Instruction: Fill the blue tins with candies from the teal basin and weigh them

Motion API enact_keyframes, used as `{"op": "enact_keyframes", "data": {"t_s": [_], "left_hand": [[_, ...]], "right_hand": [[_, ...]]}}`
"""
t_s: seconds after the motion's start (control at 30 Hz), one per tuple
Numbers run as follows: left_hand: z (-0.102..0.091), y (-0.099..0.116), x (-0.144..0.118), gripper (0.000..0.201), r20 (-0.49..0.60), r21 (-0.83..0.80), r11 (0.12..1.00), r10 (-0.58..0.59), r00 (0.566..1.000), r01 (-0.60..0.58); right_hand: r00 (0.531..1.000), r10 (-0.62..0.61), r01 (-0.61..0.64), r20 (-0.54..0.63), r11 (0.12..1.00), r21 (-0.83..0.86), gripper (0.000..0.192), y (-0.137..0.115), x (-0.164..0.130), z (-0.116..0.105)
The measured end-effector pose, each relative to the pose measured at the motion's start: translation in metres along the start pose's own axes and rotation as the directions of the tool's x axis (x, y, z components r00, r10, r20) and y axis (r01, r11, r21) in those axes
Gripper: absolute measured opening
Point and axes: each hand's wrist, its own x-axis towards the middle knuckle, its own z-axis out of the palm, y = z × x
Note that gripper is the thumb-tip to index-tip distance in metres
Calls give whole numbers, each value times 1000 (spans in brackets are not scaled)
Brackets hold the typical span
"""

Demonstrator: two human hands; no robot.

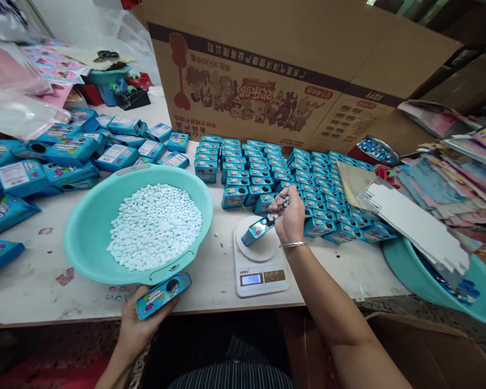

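Note:
My left hand (140, 319) grips a blue candy box (156, 299) with a round dark hole, at the table's front edge below a turquoise basin (81, 237). Many small pale candies (157, 227) fill the middle of that basin. My right hand (289, 213) is closed around some candies (284, 202), over another blue box (256, 231) on the white kitchen scale (243, 289). A few candies show at that box's opening, beside my fingers. The scale's display (251, 279) is lit and seems to read 148.6.
Rows of upright blue boxes (235, 197) stand behind the scale, before a large cardboard carton (275, 70). More boxes (117, 156) lie heaped at left. At right, a second turquoise basin (405, 265) bears white card sheets (421, 227); a metal bowl (392, 156) sits behind.

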Motion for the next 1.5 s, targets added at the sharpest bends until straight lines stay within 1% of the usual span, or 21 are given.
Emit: {"op": "enact_keyframes", "data": {"t_s": [0.07, 0.13, 0.2, 0.27, 0.37, 0.43, 0.47, 0.53, 0.63, 0.77, 0.9, 0.97, 1.07, 1.17, 1.3, 1.37, 1.43, 1.5], "left_hand": [[-9, 0, 5, 34, -30, -7, 1000, -24, 999, 24], [-14, -2, 7, 42, -56, -8, 999, -37, 998, 37], [-14, -6, 6, 44, -59, -1, 999, -47, 997, 47], [-10, -11, 1, 46, -59, -5, 999, -53, 997, 53], [2, -14, -7, 48, -32, -17, 998, -59, 998, 59], [11, -10, -12, 47, 1, -14, 998, -60, 998, 60], [16, -6, -13, 46, 15, -13, 998, -58, 998, 58], [24, 1, -13, 45, 26, -18, 999, -43, 999, 44], [37, 6, -8, 46, 16, -34, 999, -10, 1000, 10], [56, 5, 8, 48, 21, -56, 998, 16, 1000, -14], [75, 1, 20, 51, 65, -96, 995, 2, 998, 4], [80, 0, 22, 51, 83, -106, 994, 2, 997, 7], [82, -1, 23, 52, 95, -107, 994, 3, 996, 7], [81, -1, 21, 52, 93, -108, 994, 0, 996, 10], [77, -4, 21, 51, 108, -105, 994, 5, 994, 7], [75, -5, 21, 51, 128, -97, 995, 1, 992, 11], [73, -6, 21, 50, 137, -91, 996, -2, 991, 14], [73, -6, 21, 50, 143, -91, 996, 4, 990, 9]], "right_hand": [[1000, 8, -8, -11, 1000, -3, 46, -1, -2, 0], [1000, 20, -20, -18, 1000, 5, 44, -2, -4, -1], [999, 32, -32, -20, 999, 20, 43, -3, -4, -2], [998, 55, -54, -28, 997, 50, 44, -4, -3, -2], [985, 168, -161, -34, 976, 145, 42, -10, 2, -5], [966, 257, -246, -20, 941, 230, 41, -16, 5, -10], [959, 283, -270, -9, 925, 269, 40, -20, 7, -13], [956, 293, -282, 17, 901, 329, 39, -29, 7, -20], [963, 263, -264, 55, 886, 381, 38, -40, 3, -34], [966, 247, -257, 77, 882, 396, 40, -45, -8, -47], [958, 279, -280, 66, 866, 413, 41, -45, -18, -51], [956, 287, -286, 60, 863, 416, 41, -44, -20, -49], [959, 274, -279, 70, 878, 389, 42, -43, -23, -44], [957, 275, -290, 92, 885, 365, 43, -44, -27, -39], [940, 305, -338, 150, 882, 328, 42, -50, -37, -37], [944, 290, -326, 159, 895, 306, 40, -53, -40, -32], [949, 268, -307, 168, 907, 289, 40, -49, -41, -18], [946, 250, -298, 209, 922, 249, 41, -37, -43, 11]]}}
